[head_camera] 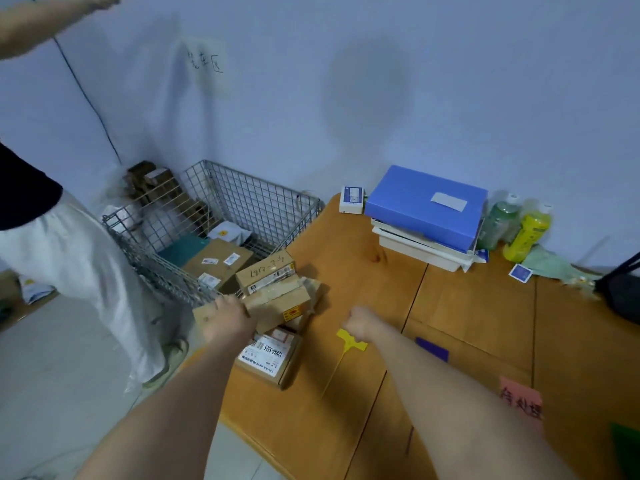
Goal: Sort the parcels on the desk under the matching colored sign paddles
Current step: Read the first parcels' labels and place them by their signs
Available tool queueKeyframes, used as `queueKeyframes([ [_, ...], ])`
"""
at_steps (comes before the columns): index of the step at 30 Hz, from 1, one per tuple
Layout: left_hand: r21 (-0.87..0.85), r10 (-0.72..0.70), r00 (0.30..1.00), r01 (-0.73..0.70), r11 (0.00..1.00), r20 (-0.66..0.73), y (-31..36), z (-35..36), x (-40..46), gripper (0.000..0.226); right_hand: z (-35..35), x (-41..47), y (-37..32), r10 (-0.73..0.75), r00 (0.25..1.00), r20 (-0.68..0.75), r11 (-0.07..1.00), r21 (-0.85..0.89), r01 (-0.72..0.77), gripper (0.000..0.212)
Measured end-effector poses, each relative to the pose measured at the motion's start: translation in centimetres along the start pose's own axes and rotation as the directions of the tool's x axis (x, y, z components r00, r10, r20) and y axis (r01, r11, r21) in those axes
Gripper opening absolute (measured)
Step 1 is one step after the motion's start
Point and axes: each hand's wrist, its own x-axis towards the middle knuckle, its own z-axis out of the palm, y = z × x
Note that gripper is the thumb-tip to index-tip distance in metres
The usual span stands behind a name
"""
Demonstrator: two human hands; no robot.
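Note:
Three cardboard parcels lie piled at the desk's left edge. One with handwriting sits on a brown parcel with a yellow-red sticker; a third with a white label lies nearer me. My left hand grips the left end of the stickered parcel. My right hand is a closed fist just above the head of a yellow sign paddle lying flat on the desk; a grip on it is not visible. A purple paddle, a pink sign and a green one lie to the right.
A wire basket cart holding more parcels stands left of the desk. A person in white trousers stands beside it. A blue file box on white trays, two bottles and a black bag line the desk's back.

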Motion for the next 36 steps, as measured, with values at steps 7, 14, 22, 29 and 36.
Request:
queueKeyframes([
  [7,-0.141,-0.292,0.925,0.332,0.933,0.244,-2.3,1.0,2.5,0.103,0.9,-0.2,-0.2,0.108,0.993,-0.043,0.991,0.09,-0.103,0.035],
  [14,-0.279,-0.249,0.903,0.355,0.892,0.35,-3.0,0.8,3.2,0.096,3.9,-1.2,-2.5,0.18,0.981,-0.071,0.982,0.067,-0.175,0.034],
  [22,-0.415,-0.281,0.913,0.387,0.823,0.295,-6.1,0.4,4.8,0.082,5.4,-3.1,-5.5,0.205,0.976,-0.072,0.978,0.062,-0.201,0.03],
  [29,-0.745,-0.085,0.988,0.152,0.649,0.127,-6.0,-5.8,7.1,0.063,2.9,-4.0,-6.3,0.166,0.974,-0.153,0.985,0.08,-0.155,0.026],
  [36,-0.977,0.343,0.934,0.028,0.209,0.101,1.3,-8.5,3.8,0.009,-0.2,-6.8,-4.3,0.219,0.942,-0.254,0.893,0.442,-0.088,0.021],
])
